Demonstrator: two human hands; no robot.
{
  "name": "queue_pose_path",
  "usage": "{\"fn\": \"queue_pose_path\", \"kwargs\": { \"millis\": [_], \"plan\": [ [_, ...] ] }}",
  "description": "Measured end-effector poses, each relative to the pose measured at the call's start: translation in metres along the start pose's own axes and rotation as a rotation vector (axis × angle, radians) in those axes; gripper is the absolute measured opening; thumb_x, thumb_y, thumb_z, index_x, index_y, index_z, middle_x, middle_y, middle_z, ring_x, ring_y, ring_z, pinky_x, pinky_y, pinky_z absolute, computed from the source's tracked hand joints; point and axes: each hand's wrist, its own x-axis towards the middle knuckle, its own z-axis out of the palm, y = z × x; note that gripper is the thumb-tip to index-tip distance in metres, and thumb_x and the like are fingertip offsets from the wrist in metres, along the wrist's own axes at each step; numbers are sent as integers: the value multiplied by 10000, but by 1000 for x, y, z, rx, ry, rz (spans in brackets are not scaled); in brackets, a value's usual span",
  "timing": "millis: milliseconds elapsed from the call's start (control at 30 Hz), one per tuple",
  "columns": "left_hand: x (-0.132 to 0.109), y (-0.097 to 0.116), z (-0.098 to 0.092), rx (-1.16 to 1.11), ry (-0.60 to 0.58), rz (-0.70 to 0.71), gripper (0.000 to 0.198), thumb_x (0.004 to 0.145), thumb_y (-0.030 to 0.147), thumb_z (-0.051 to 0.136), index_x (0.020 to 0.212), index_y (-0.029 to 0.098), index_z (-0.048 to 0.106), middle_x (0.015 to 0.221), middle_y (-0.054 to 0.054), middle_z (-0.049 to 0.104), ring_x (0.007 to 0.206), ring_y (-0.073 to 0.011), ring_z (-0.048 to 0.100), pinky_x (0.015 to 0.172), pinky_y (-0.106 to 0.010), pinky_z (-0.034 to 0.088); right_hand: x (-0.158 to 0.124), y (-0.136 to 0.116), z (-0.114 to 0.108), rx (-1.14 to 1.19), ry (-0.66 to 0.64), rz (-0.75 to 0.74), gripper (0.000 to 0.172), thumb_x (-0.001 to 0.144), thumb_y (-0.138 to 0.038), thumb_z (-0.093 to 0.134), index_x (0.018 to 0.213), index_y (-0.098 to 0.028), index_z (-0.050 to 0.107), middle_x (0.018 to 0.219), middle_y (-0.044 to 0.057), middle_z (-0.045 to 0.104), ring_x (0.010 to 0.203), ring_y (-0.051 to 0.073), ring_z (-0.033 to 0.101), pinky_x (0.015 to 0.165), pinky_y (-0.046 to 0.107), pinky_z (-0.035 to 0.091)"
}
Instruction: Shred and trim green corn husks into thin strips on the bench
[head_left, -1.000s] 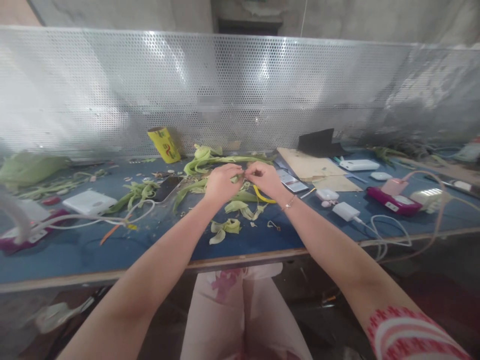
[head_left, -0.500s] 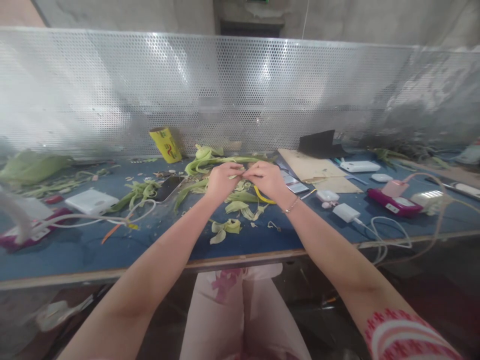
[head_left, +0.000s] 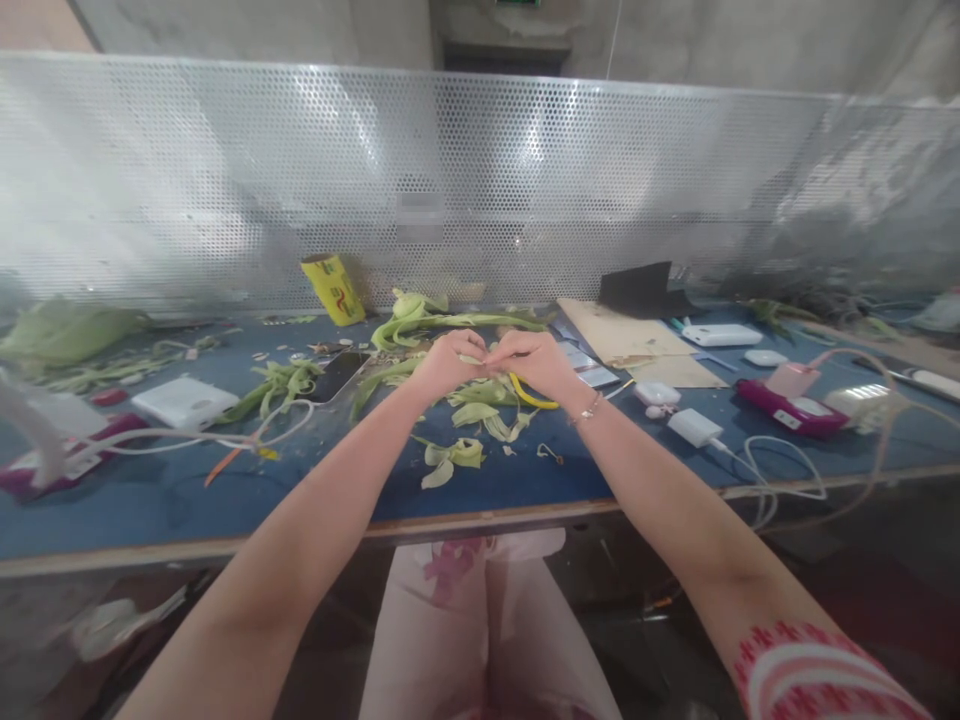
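Note:
Fingertips meeting, my left hand and my right hand are held close together above the blue tabletop. Both are closed in a pinch. A small pale sliver shows by the left fingers, but what it is cannot be made out. Behind the hands lies a long green leafy stalk. Torn green leaf pieces are spread beneath them, and a curled pale leaf rests nearer the table's front edge. Beside the right wrist a yellow curved strip is partly covered.
A yellow tube leans near the perforated metal screen. To the left are a dark phone, a white box and cables. Rightward lie cardboard, a white charger and a purple power strip.
Both hands have shifted slightly down toward me, and the right wrist has turned a little. The fingertips stay together. The things on the table lie as before.

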Motion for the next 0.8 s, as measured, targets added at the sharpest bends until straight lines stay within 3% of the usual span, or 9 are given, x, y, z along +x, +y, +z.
{"fn": "queue_pose_path", "kwargs": {
  "millis": [133, 233, 367, 500, 600, 667, 733, 800],
  "plan": [
    [-1, 1, 3, -273, -79, -39, 199, 522, 309, 787, 597, 184, 652, 775, -11, 572, 711, -126, 532, 658, -301, 429, 2, 0, 6, 216, 37, 33, 123, 577, -320, 770, 625, -225, 710, 683, -4, 613, 675, 125, 573, 676, 299, 481],
    [-4, 5, 6, -483, -146, -123, 271, 512, 312, 796, 564, 172, 570, 648, 22, 539, 610, -92, 506, 601, -271, 409, 3, -3, 12, 339, 54, 86, 186, 530, -351, 792, 588, -212, 683, 634, -16, 604, 650, 122, 579, 680, 306, 489],
    [-7, 8, 8, -604, -114, -257, 377, 455, 331, 820, 522, 172, 485, 542, 41, 497, 523, -76, 464, 519, -248, 372, 2, -3, 16, 320, 82, 133, 234, 512, -390, 793, 589, -207, 670, 638, -13, 627, 659, 131, 591, 703, 316, 497],
    [-4, 2, 6, -634, -92, -298, 369, 434, 271, 827, 514, 174, 481, 540, 42, 515, 516, -75, 482, 517, -244, 381, 5, 8, 16, 251, 81, 104, 216, 615, -382, 739, 735, -206, 703, 738, 9, 675, 732, 145, 615, 748, 317, 495],
    [0, -7, -3, -640, 12, -303, 362, 446, 229, 819, 501, 171, 466, 519, 49, 494, 494, -65, 478, 500, -236, 374, 8, 26, 9, 42, 149, 70, 274, 771, -376, 599, 976, -213, 683, 973, 45, 689, 878, 155, 619, 828, 323, 475],
    [2, -14, -11, -638, 136, -340, 356, 473, 234, 805, 498, 175, 455, 484, 52, 464, 472, -68, 470, 473, -232, 361, 8, 40, 2, -328, 149, 127, 244, 785, -292, 579, 976, -183, 686, 1022, 77, 681, 918, 176, 612, 859, 329, 452],
    [5, -21, -18, -603, 260, -381, 372, 478, 237, 798, 487, 178, 431, 458, 54, 441, 441, -65, 446, 442, -228, 339, 7, 52, -3, -694, -52, 209, 158, 736, -225, 628, 846, -152, 715, 924, 109, 699, 916, 218, 615, 879, 338, 426],
    [7, -28, -22, -529, 349, -429, 372, 480, 240, 794, 487, 178, 428, 442, 56, 432, 414, -59, 419, 426, -226, 320, 5, 61, -3, -899, -214, 292, 121, 737, -239, 633, 782, -169, 722, 876, 112, 705, 901, 232, 619, 853, 325, 427]
  ]
}}
